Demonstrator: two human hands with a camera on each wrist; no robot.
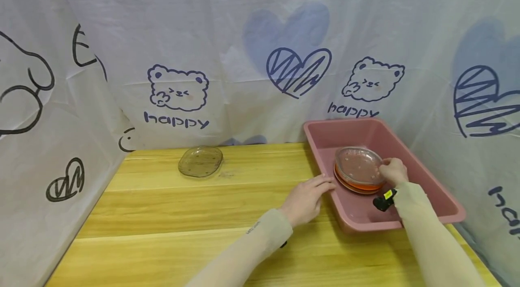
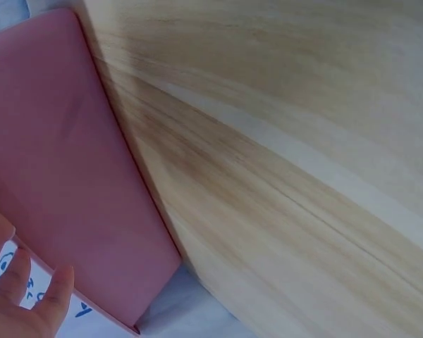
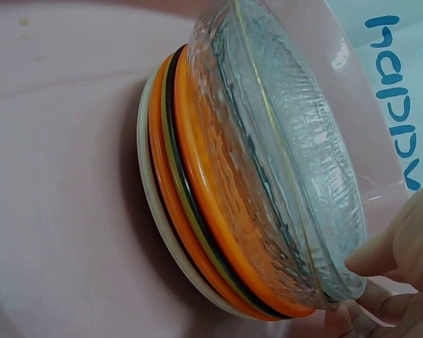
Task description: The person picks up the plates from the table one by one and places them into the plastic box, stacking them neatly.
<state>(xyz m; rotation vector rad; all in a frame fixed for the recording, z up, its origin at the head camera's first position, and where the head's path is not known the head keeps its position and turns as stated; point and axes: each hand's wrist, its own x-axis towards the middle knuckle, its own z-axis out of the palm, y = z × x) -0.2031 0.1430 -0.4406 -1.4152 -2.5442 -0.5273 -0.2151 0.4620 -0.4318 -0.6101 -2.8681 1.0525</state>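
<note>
Inside the pink basin (image 1: 430, 187) lies a stack of round plates. Orange plates (image 3: 190, 134) with dark and olive rims sit over a pale one (image 3: 145, 158), and clear textured glass dishes (image 1: 357, 165) rest on top. At the right side of the stack, my right hand (image 1: 394, 171) pinches the rim of the upper glass dish (image 3: 317, 148), thumb above and fingers below. My left hand (image 1: 304, 199) reaches to the basin's left rim, its fingers fairly straight and the tips at the edge. The left wrist view shows those fingers (image 2: 56, 299) beside the pink wall.
Another clear dish (image 1: 201, 161) lies alone toward the back left of the wooden table (image 1: 170, 215). A white printed cloth (image 1: 243, 111) hangs behind and at both sides, close to the basin's far and right edges.
</note>
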